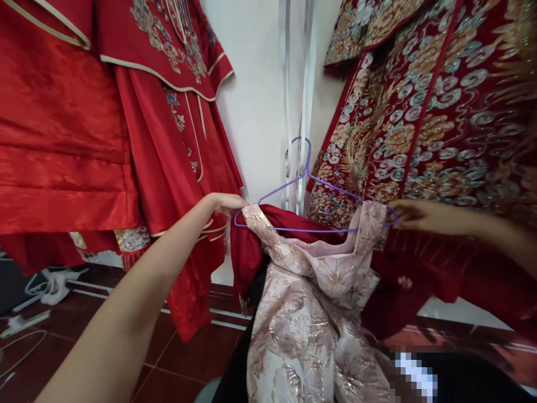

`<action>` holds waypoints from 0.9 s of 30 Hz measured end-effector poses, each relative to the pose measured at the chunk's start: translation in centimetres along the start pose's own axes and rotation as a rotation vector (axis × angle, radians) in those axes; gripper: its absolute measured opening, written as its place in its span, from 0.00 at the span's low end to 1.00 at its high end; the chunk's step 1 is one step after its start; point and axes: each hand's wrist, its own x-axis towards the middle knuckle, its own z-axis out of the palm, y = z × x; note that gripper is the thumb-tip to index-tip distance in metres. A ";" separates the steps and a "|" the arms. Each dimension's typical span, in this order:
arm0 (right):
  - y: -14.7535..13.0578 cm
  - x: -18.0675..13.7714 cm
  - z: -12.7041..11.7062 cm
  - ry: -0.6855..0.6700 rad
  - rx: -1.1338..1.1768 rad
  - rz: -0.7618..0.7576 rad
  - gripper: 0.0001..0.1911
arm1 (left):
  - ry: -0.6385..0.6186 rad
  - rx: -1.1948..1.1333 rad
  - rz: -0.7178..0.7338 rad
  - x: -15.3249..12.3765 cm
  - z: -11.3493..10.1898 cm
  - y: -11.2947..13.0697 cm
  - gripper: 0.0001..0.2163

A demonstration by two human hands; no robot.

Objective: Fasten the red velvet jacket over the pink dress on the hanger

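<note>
"Two bare hands frame a pale pink floral brocade dress [297, 330] on a purple clothes hanger [307, 171]; where does it hang?"

"Front and centre, before the wearer of the camera; the bodice faces forward, and the skirt runs down out of frame."

"And each grip?"

"The left hand [227, 202] is narrow, its fingers pinched where the left strap meets the hanger's end; the right hand [406, 214] closes about the opposite end, beside the other strap, its fingertips partly blurred."

"How far along does the work look?"

"Well along, by my judgement; both wide straps already lie over the hanger's arms, with the purple ends poking out beyond them; the neckline sags between, and neither hand has let go, so some straightening may be left."

"Is the hook on anything?"

"It shows by the white metal uprights [309, 73]; whether it catches there, I cannot tell."

"The surroundings?"

"A red embroidered jacket [155, 33] hangs at left; a densely embroidered dark red garment [419, 112] hangs at right; white shoes [55, 288] sit low at left."
</note>
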 end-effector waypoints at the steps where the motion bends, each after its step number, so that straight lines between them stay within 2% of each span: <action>1: -0.3 0.5 -0.8 -0.198 0.100 0.032 0.07 | 0.024 -0.012 0.001 -0.2 -0.1 0.2 0.12; 2: -0.8 1.0 -1.5 -0.349 0.192 0.068 0.08 | 0.084 -0.009 0.005 -0.4 -0.1 0.6 0.13; 3: -1.4 1.3 -1.9 -0.419 0.261 0.099 0.10 | 0.157 0.000 0.018 -0.5 0.0 1.0 0.14; 4: -2.1 1.3 -2.0 -0.387 0.291 0.111 0.12 | 0.220 0.011 0.051 -0.6 0.1 1.4 0.16; 6: -3.6 0.8 -0.9 -0.262 0.258 0.075 0.11 | 0.283 0.032 0.171 -0.5 1.0 2.2 0.20; 9: -5.7 -1.9 3.5 -0.125 0.060 -0.069 0.15 | 0.332 0.117 0.339 -0.3 3.8 2.5 0.28; 10: -6.2 -3.0 5.4 -0.097 -0.057 -0.117 0.17 | 0.410 0.186 0.350 -0.2 5.0 2.3 0.29; 11: -6.5 -4.1 7.1 -0.038 -0.198 -0.167 0.18 | 0.571 0.273 0.379 -0.2 6.2 1.9 0.27; 13: -6.7 -5.7 9.8 0.195 -0.413 -0.213 0.18 | 0.904 0.441 0.424 -0.2 8.3 0.9 0.22; 15: -6.6 -6.4 11.1 0.315 -0.462 -0.238 0.18 | 1.044 0.509 0.452 0.0 9.6 0.1 0.22; 18: -5.9 -6.2 10.9 0.379 -0.445 -0.270 0.18 | 1.136 0.583 0.462 0.6 10.1 -0.3 0.21; 22: -4.7 -6.0 9.2 0.309 -0.429 -0.362 0.11 | 1.162 0.660 0.496 1.3 9.6 -0.7 0.17; 27: -3.0 -6.6 7.9 0.283 -0.295 -0.163 0.06 | 1.189 0.657 0.540 1.4 9.3 -2.9 0.16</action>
